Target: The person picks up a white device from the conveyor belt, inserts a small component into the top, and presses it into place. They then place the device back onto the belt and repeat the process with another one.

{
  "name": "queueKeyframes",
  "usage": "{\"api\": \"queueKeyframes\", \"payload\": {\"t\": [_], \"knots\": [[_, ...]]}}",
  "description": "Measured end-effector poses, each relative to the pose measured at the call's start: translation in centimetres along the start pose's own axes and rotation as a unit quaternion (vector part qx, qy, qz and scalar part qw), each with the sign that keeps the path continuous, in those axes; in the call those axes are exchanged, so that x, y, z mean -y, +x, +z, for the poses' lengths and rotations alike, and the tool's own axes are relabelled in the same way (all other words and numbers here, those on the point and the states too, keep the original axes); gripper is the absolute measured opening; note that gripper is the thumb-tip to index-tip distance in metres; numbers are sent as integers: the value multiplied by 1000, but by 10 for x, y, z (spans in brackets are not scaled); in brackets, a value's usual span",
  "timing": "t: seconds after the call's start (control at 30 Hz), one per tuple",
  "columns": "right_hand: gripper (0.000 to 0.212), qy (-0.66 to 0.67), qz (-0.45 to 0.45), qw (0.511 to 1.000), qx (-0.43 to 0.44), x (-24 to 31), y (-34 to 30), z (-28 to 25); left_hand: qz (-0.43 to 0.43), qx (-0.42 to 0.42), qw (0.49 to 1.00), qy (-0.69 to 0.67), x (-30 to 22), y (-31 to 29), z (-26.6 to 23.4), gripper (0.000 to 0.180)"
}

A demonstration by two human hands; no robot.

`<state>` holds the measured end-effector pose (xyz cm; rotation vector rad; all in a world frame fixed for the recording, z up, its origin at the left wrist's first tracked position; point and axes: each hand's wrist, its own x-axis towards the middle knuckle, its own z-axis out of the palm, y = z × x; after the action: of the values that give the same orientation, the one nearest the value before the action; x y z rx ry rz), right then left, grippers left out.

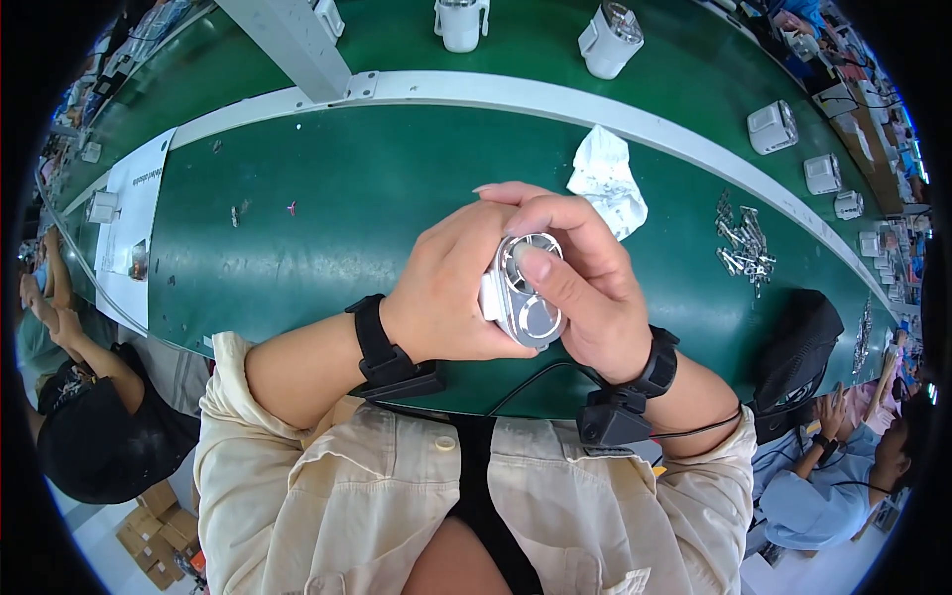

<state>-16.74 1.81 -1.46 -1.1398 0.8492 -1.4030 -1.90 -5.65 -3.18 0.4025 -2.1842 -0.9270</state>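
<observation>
Between my hands, just above the bench, is a small white-and-grey device [535,319] with two round chrome-ringed parts on its face. My left hand [448,260] is closed round its left side. From the right, my right hand [595,288] grips it too, the thumb lying on the upper ring and the index finger curled over the top. The fingers hide the device's back and much of its sides. A crumpled white cloth or paper [607,180] lies just beyond my right hand.
A green bench top [327,208] carries a pile of small metal parts [746,243] at right and a black bag-like object [801,342] nearer me. Past a white metal rail [476,87] stand several white devices [610,42]. A printed sheet [129,238] lies left. People sit at both sides.
</observation>
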Motion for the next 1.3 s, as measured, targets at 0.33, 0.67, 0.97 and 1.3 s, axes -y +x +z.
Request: {"api": "queueKeyframes", "payload": {"t": [0.33, 0.67, 0.97, 1.3], "knots": [[31, -59, -73, 959, -267, 55, 54, -116, 14, -40, 999, -9, -5, 1, -6, 105], [43, -706, -111, 602, -356, 60, 113, -229, -1, -46, 999, -17, 2, 2, -4, 94], [73, -568, 71, 801, -176, 52, 119, -161, -51, -85, 993, -60, 8, 2, -3, 96], [74, -309, 15, 911, 272, 92, 28, -22, 25, 235, 917, -321, 10, 12, -16, 98]]}}
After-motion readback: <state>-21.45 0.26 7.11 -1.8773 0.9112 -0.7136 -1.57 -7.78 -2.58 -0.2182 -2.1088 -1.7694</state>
